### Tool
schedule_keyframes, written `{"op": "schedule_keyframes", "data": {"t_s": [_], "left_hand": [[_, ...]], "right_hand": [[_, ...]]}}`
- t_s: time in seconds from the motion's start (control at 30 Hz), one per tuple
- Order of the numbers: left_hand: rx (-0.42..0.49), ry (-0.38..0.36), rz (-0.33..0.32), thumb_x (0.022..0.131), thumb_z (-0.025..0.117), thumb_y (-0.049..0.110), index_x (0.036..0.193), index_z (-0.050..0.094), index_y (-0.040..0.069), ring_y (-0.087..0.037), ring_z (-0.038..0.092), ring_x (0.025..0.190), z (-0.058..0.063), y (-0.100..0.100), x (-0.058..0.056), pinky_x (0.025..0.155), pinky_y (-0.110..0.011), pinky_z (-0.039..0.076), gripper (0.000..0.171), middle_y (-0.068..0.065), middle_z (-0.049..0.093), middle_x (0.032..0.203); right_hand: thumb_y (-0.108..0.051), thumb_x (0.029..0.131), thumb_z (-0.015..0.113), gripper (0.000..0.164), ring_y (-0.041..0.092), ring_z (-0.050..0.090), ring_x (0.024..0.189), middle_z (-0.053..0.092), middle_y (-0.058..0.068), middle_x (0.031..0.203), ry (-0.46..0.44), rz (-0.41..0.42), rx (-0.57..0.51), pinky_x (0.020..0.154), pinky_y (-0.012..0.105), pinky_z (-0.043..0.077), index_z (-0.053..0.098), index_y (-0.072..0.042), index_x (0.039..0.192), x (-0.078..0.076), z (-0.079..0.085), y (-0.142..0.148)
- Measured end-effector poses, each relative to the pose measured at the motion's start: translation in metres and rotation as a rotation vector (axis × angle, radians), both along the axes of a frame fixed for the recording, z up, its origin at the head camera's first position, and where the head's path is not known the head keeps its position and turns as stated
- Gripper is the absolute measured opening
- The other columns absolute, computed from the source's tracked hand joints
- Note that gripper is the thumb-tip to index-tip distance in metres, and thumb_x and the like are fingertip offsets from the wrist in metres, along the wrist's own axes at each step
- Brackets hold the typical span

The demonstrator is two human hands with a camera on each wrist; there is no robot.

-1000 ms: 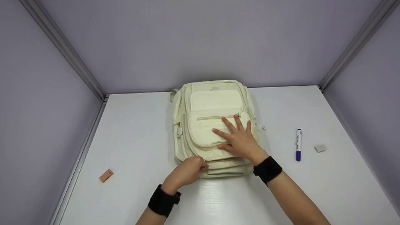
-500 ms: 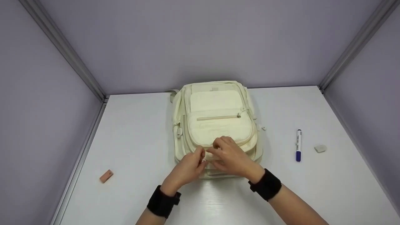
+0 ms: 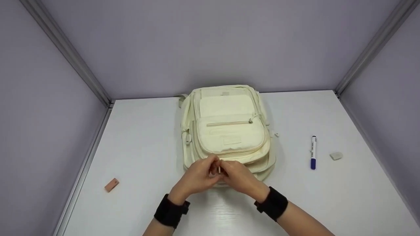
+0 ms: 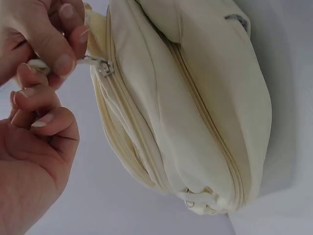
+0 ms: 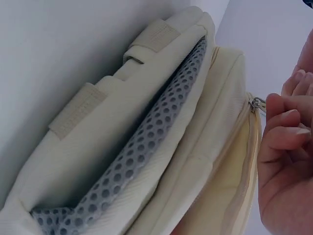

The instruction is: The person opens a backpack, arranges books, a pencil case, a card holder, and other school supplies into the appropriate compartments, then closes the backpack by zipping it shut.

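Observation:
A cream backpack (image 3: pixel 229 131) lies front side up on the white table, its lower front compartment partly unzipped. Both hands meet at its near end. My right hand (image 3: pixel 241 177) pinches a zipper pull (image 4: pixel 89 60) between thumb and fingers. Beyond that thumb, the pull's pale tail (image 4: pixel 38 65) comes out at the curled fingers of my left hand (image 3: pixel 197 175), which hold it. The metal zipper slider (image 5: pixel 254 103) stands out from the opening in the right wrist view. From above, the fingers hide most of the pull.
Left on the table (image 3: pixel 141 137) lies an orange-pink eraser (image 3: pixel 112 185). To the right are a white marker with a blue cap (image 3: pixel 313 152), a grey-white eraser (image 3: pixel 336 155) and a small white piece (image 3: pixel 277 134) beside the backpack. Grey panels (image 3: pixel 216 42) enclose the table.
My right hand has come off the backpack's front, where it lay spread, and moved down and left to the zipper pull beside my left hand. The left hand stays there, slightly raised.

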State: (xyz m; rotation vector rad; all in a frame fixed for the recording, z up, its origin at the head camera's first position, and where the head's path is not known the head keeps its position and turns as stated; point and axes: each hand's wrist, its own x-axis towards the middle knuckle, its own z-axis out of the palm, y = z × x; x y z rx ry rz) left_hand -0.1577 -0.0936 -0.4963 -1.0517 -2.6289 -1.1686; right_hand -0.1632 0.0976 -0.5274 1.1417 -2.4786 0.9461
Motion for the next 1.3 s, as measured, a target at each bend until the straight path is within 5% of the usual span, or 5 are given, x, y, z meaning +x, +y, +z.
{"op": "schedule_keyframes", "data": {"t_s": [0.17,0.33,0.57,1.3], "left_hand": [[-0.131,0.24,0.082,0.076,0.077,-0.001,0.105,0.064,0.012,-0.021,0.055,0.111,-0.012,-0.011,-0.013,0.094,-0.037,0.044,0.035,-0.003,0.061,0.113],[-0.214,0.296,0.071,0.085,0.078,0.013,0.12,0.07,0.015,-0.03,0.037,0.139,-0.027,-0.016,-0.02,0.112,-0.048,0.028,0.036,-0.005,0.053,0.142],[-0.194,0.321,0.052,0.083,0.076,0.015,0.112,0.076,0.016,-0.033,0.038,0.138,-0.038,-0.019,-0.026,0.11,-0.052,0.029,0.029,-0.005,0.054,0.141],[-0.152,0.314,0.022,0.086,0.074,0.014,0.108,0.077,0.011,-0.037,0.04,0.136,-0.037,-0.018,-0.027,0.109,-0.053,0.03,0.022,-0.009,0.057,0.138]], "right_hand": [[0.006,0.087,0.063,0.017,0.0,0.037,0.052,0.049,-0.006,0.063,0.012,-0.089,-0.068,0.045,0.016,0.032,0.053,-0.008,0.09,0.004,-0.002,0.0],[0.002,0.088,0.065,0.012,-0.002,0.036,0.049,0.048,-0.008,0.059,0.007,-0.141,-0.042,0.043,0.016,0.031,0.057,-0.006,0.089,0.01,-0.004,0.002],[-0.001,0.089,0.068,0.017,-0.002,0.038,0.048,0.05,-0.01,0.059,-0.081,-0.159,-0.045,0.043,0.016,0.033,0.058,-0.01,0.079,0.013,-0.007,0.011],[-0.004,0.088,0.072,0.02,-0.001,0.039,0.049,0.049,-0.016,0.06,-0.256,-0.19,-0.117,0.044,0.02,0.033,0.061,-0.017,0.077,0.003,-0.001,0.073]]}}
